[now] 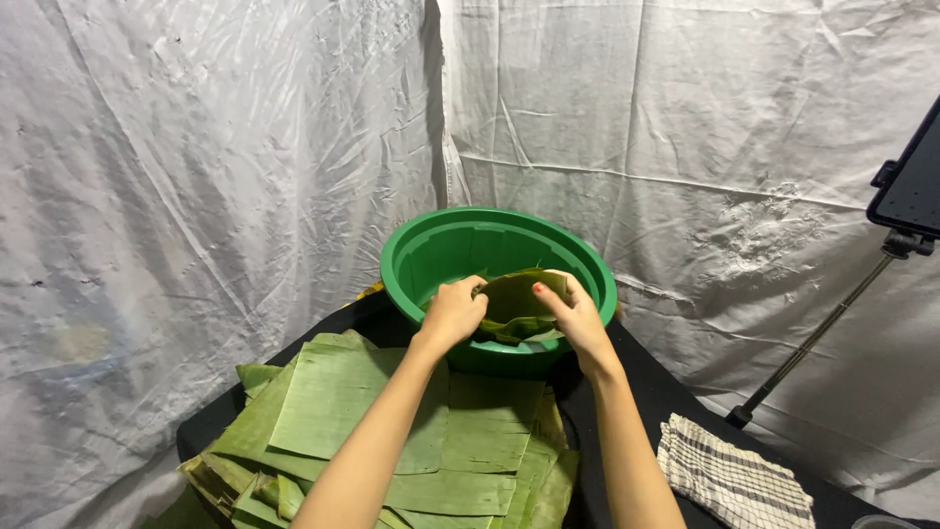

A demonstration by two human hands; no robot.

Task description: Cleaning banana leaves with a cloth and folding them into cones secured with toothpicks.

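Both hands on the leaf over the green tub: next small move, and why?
Probably lower the folded leaf into the green tub. Left hand and right hand grip its two edges, holding it curled at rim height above the tub's near side, so it hangs there, not resting. The flat leaf stack lies nearer, untouched.

One screen is seen: a dark, flat rectangular device (pixel 911 181), phone or tablet, cut off by the right edge of the frame. It is clamped in a black holder on a thin black tripod stand (pixel 813 338) that slants down toward the floor before the white sheet backdrop. The screen is shown dark, nothing readable. No packages, labels or signs are seen.
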